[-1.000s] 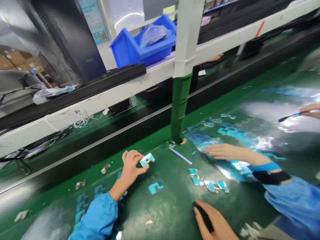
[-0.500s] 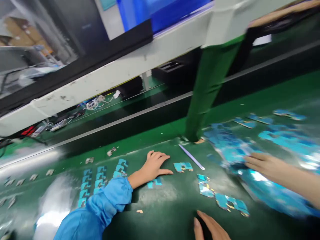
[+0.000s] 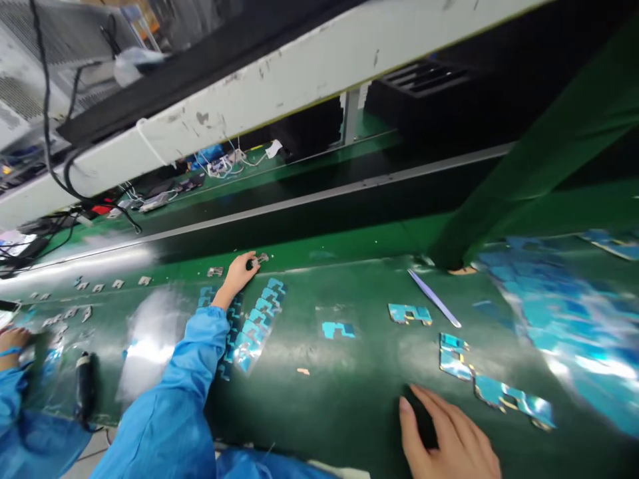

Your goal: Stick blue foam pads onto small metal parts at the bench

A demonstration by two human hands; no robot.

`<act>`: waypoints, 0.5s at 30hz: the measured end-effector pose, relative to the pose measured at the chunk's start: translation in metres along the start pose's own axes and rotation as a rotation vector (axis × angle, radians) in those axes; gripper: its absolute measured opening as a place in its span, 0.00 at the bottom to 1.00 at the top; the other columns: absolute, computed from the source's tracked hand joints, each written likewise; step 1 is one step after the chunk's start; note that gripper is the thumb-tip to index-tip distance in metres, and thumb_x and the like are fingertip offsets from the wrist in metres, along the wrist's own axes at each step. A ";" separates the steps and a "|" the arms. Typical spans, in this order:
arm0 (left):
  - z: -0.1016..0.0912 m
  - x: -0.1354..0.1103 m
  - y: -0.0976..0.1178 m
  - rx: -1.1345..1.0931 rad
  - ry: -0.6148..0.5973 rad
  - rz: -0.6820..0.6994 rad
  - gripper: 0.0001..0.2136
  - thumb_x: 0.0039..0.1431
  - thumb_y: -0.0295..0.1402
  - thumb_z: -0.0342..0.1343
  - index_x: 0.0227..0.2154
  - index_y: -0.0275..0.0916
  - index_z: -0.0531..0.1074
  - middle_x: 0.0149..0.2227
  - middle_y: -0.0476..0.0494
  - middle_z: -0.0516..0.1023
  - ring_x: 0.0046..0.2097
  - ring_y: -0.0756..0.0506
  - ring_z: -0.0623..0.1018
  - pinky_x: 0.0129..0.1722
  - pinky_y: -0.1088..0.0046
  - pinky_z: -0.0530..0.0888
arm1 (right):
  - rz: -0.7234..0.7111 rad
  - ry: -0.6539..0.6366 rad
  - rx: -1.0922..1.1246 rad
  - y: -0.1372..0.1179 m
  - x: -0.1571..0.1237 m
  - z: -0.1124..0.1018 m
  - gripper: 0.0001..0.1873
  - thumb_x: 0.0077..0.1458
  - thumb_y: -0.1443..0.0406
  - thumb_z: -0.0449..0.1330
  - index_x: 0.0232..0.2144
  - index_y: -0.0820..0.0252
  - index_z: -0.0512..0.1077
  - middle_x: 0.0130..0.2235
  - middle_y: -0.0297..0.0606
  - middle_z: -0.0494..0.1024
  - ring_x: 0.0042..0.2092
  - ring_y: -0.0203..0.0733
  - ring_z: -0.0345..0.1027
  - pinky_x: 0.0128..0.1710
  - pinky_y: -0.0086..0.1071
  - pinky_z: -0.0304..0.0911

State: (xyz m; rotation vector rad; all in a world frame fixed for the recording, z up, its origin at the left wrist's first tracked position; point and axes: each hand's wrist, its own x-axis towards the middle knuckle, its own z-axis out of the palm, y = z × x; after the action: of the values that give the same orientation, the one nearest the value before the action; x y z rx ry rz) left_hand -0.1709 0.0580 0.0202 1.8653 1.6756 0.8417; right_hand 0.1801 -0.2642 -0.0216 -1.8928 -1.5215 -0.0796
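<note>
My left hand (image 3: 240, 273) reaches to the far side of the green work surface. Its thumb and fingertips close on a small grey metal part (image 3: 261, 259), partly covered by the fingers. A similar metal part (image 3: 215, 271) lies just left of the hand. Below the wrist are strips of turquoise cut film pieces (image 3: 259, 319), partly hidden by the sleeve. My right hand (image 3: 452, 436) rests low on the surface, thumb and fingers apart, nothing visible between them. Turquoise-covered circuit boards (image 3: 514, 399) lie beyond and beside it, with another board (image 3: 409, 313) farther off.
Purple tweezers (image 3: 434, 298) lie near a green-wrapped post (image 3: 499, 199). Turquoise boards in clear plastic (image 3: 574, 319) spread at right. One turquoise film piece (image 3: 338, 330) lies mid-surface. At left are a black handheld tool (image 3: 84, 386) and another person's hand (image 3: 14, 339).
My left hand has moved left and away from me, from the film piece to the metal part. The view has swung left. The other person's arm over the bagged boards is gone from view.
</note>
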 end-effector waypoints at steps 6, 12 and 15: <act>0.033 0.010 0.022 -0.466 0.078 -0.114 0.27 0.47 0.26 0.66 0.52 0.35 0.70 0.41 0.42 0.77 0.39 0.47 0.77 0.43 0.68 0.75 | -0.140 -0.293 0.165 -0.003 0.027 0.008 0.22 0.67 0.51 0.49 0.48 0.59 0.74 0.47 0.44 0.79 0.48 0.52 0.71 0.48 0.45 0.67; 0.091 0.003 0.081 -0.951 -0.016 -0.284 0.15 0.51 0.26 0.64 0.42 0.30 0.73 0.36 0.39 0.78 0.37 0.49 0.79 0.36 0.76 0.75 | -0.341 -0.352 0.145 -0.017 0.106 0.054 0.21 0.68 0.56 0.51 0.54 0.61 0.72 0.55 0.51 0.71 0.56 0.57 0.64 0.54 0.51 0.64; 0.123 -0.009 0.107 -1.106 -0.106 -0.334 0.13 0.53 0.25 0.62 0.43 0.32 0.73 0.38 0.39 0.79 0.37 0.51 0.79 0.35 0.79 0.75 | -0.397 -0.379 0.178 -0.012 0.124 0.072 0.17 0.65 0.56 0.57 0.48 0.60 0.76 0.54 0.50 0.71 0.56 0.57 0.63 0.54 0.51 0.64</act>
State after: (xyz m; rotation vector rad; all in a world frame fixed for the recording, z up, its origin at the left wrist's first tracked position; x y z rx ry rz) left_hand -0.0089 0.0414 0.0104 0.8244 1.0209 1.1531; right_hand 0.1816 -0.1207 -0.0135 -1.5003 -2.0708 0.2419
